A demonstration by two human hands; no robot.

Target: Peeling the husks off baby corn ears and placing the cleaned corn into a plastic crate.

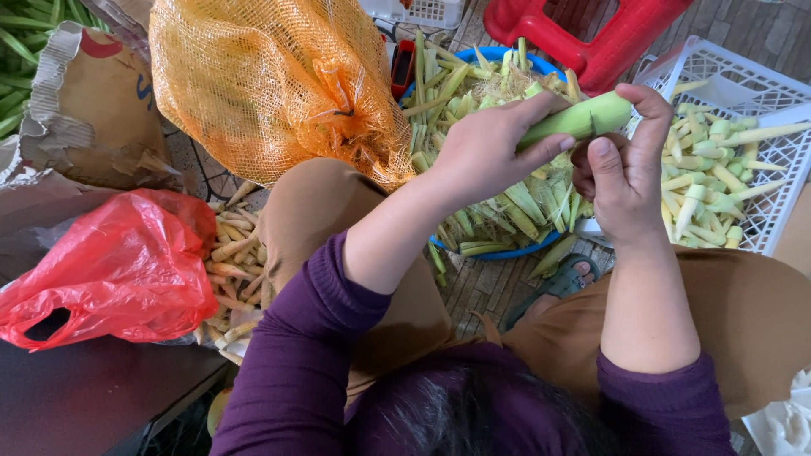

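Over the blue basin (507, 252) — husked corn ear (583, 118) clenched in both grips, L hand (486, 152) & R hand (621, 173).

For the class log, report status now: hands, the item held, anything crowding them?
Left hand and right hand both in grip on one green corn ear. Held above blue basin of husks. White crate close right; nothing blocking.

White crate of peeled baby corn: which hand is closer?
Right. The right hand grips the tip end of the green corn ear right beside the white crate. The left hand holds the ear farther off, over the blue basin.
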